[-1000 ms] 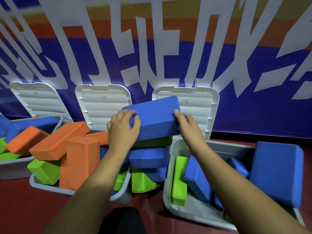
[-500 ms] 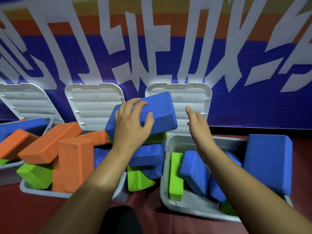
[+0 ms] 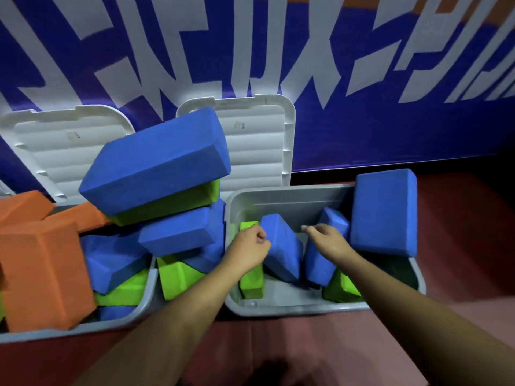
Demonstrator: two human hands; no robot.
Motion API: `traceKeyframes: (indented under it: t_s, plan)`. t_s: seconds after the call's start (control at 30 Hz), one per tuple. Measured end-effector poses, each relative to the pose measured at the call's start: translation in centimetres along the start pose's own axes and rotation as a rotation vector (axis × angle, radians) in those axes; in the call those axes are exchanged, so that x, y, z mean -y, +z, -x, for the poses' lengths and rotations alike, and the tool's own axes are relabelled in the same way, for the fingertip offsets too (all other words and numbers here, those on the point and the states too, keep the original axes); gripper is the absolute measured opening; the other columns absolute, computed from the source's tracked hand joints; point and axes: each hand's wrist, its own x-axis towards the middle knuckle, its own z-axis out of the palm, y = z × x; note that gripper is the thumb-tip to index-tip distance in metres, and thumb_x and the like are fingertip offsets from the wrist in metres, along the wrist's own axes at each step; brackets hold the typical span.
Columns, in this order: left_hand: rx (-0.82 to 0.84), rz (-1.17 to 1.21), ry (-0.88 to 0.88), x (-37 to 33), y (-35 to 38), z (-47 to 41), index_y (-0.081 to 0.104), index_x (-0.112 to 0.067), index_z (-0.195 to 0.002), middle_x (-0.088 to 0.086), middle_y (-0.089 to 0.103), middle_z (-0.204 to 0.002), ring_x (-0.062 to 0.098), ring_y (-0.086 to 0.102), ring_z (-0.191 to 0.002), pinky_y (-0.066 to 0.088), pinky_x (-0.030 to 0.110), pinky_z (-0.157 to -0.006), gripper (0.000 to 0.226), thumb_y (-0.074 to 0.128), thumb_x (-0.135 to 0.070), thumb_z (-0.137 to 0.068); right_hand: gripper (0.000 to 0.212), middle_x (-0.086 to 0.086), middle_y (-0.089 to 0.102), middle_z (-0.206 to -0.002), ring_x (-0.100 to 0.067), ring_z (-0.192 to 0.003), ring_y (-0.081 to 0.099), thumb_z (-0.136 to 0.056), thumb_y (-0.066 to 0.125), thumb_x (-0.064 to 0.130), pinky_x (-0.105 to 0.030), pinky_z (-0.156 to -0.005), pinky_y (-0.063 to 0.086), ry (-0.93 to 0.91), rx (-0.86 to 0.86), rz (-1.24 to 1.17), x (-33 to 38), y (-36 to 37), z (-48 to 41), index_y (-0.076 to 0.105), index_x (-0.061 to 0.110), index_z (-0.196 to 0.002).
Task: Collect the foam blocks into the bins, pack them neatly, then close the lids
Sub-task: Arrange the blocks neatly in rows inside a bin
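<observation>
Matt, finely grained foam blocks (image 3: 156,162) sit in smooth grey plastic bins (image 3: 281,200) with ribbed lids (image 3: 259,151).

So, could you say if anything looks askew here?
A big blue block lies tilted atop the overfilled left bin, far above its rim; an upright blue block sticks up from the right bin at its far corner.

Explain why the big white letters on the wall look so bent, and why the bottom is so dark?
Head view: the wide-angle lens bends the banner lettering toward the frame edges; light falls brightest on the white lids, leaving the floor at the bottom in shadow; detail is slightly soft throughout, no glare.
</observation>
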Motion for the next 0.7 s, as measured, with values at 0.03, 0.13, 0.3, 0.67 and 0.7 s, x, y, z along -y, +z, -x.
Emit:
traceKeyframes:
  t_s: [0.03, 0.13, 0.3, 0.67, 0.7]
  plan:
    - [0.019, -0.005, -0.099, 1.1, 0.9, -0.7, 0.063, -0.011, -0.096, 0.009, 0.068, -0.094, 0.027, 0.064, -0.095, 0.046, 0.031, -0.076, 0.013, 0.055, -0.014, -0.086, 0.039, -0.01, 0.066, -0.085, -0.019, -0.082, 0.055, -0.098, 0.056, 0.039, -0.034, -0.075, 0.04, 0.015, 0.029, 0.019, -1.1, 0.9, -0.5, 0.066, 0.001, -0.09]
    - [0.082, -0.074, -0.266, 4.1, 2.9, -2.6, 0.06, -0.005, -0.105, 0.017, 0.066, -0.1, 0.034, 0.063, -0.102, 0.045, 0.034, -0.074, 0.022, 0.052, -0.017, -0.088, 0.032, -0.004, 0.061, -0.083, -0.019, -0.082, 0.054, -0.096, 0.058, 0.04, -0.03, -0.073, 0.038, 0.057, 0.08, 0.072, -3.5, 3.8, -1.9, 0.061, 0.009, -0.086]
    - [0.131, 0.097, -0.363, 5.3, 5.8, -5.5, 0.052, 0.008, -0.13, 0.022, 0.057, -0.134, 0.039, 0.052, -0.124, 0.038, 0.016, -0.073, 0.035, 0.037, 0.004, -0.098, 0.044, -0.008, 0.065, -0.111, -0.025, -0.109, 0.059, -0.097, 0.055, 0.04, -0.032, -0.093, 0.042, 0.086, 0.118, 0.088, -5.8, 7.8, -4.6, 0.054, 0.008, -0.127]
    - [0.227, 0.772, -0.366, 5.6, 9.0, -7.5, 0.058, -0.011, -0.116, 0.002, 0.064, -0.102, 0.012, 0.061, -0.09, 0.049, 0.027, -0.078, 0.038, 0.034, 0.009, -0.095, 0.092, -0.02, 0.04, -0.15, -0.036, -0.134, 0.044, -0.087, 0.063, 0.057, -0.042, -0.108, 0.039, -0.008, 0.0, 0.145, -9.2, 9.1, -8.7, 0.016, 0.019, -0.156]
    - [0.261, 0.773, -0.361, 5.6, 9.2, -7.6, 0.058, -0.008, -0.121, 0.002, 0.065, -0.105, 0.015, 0.062, -0.094, 0.05, 0.029, -0.08, 0.039, 0.036, 0.01, -0.094, 0.096, -0.021, 0.043, -0.146, -0.037, -0.13, 0.047, -0.085, 0.067, 0.056, -0.043, -0.104, 0.042, -0.017, -0.011, 0.186, -9.5, 8.7, -9.0, 0.014, 0.018, -0.155]
